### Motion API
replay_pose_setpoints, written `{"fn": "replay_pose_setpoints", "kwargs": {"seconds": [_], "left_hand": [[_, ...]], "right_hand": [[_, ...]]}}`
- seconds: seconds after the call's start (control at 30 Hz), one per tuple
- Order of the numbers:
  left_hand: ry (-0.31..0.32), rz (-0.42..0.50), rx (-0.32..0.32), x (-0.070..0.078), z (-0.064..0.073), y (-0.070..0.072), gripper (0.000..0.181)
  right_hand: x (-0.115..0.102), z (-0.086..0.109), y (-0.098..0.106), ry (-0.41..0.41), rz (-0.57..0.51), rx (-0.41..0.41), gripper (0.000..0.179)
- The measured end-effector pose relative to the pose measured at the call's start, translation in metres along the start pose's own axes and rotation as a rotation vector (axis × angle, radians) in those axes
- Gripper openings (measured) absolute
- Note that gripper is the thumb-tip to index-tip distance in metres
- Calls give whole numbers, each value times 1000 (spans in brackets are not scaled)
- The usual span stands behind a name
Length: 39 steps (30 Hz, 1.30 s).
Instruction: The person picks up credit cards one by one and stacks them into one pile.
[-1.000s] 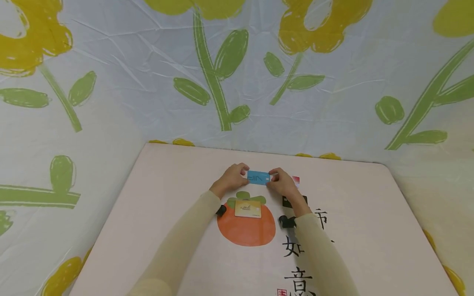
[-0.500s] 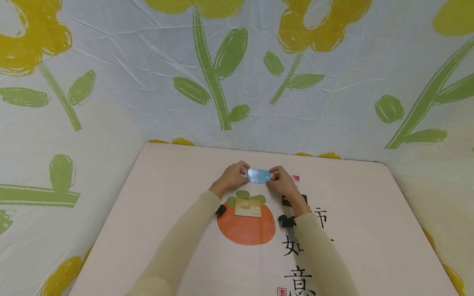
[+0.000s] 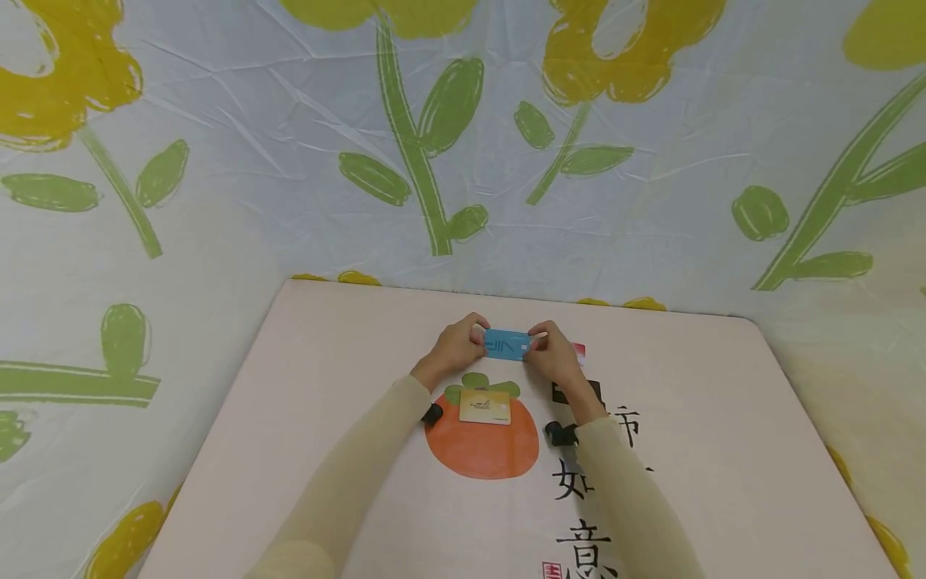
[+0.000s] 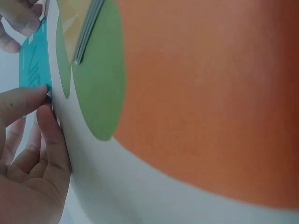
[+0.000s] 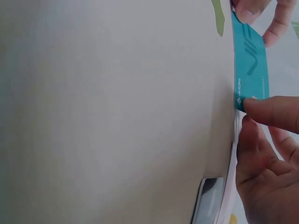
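A teal-blue VIP card point(image 3: 506, 344) lies crosswise between both hands near the table's far side. My left hand point(image 3: 456, 346) pinches its left end, and my right hand point(image 3: 554, 357) pinches its right end. In the left wrist view, the thumb presses on the face of the teal card point(image 4: 35, 65) with fingers beneath. The right wrist view shows the same kind of grip on the other end of the card point(image 5: 252, 60). A gold card point(image 3: 485, 407) rests on the printed persimmon nearer the body; its edge point(image 4: 88, 35) looks layered, like stacked cards.
A black card point(image 3: 576, 392) lies under the right wrist. Beyond it, a red-and-white card point(image 3: 579, 352) is partly hidden by the right hand. The pale table mat point(image 3: 347, 346) bears a printed persimmon and black characters. Flowered cloth point(image 3: 304, 161) hangs around the table.
The teal card tilted so that glare covered its face half a second ago; its lettering shows again now. Both hands have risen very slightly in view. The other cards have stayed put.
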<state>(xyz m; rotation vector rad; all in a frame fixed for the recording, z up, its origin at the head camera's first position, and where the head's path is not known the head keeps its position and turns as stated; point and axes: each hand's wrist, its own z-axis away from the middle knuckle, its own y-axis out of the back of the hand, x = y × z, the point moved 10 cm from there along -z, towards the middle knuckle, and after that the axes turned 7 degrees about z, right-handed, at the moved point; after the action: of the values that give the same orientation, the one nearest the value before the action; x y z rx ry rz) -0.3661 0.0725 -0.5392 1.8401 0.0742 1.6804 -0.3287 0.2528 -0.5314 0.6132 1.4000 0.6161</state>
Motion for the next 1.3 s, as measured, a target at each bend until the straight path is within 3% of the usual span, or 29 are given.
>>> {"fn": "replay_pose_setpoints", "kwargs": {"seconds": [0.47,0.67,0.93,1.3], "left_hand": [[4,34,31,-4,4,0,33],[-25,81,52,-5,9,2,33],[-71,179,60,0,25,13,35],[-79,221,63,5,54,23,35]], "right_hand": [[5,2,0,-32,-41,35,28],[-1,8,1,6,-86,54,30],[-16,23,6,97,-172,60,28],[-28,47,3,99,-262,12,28]]}}
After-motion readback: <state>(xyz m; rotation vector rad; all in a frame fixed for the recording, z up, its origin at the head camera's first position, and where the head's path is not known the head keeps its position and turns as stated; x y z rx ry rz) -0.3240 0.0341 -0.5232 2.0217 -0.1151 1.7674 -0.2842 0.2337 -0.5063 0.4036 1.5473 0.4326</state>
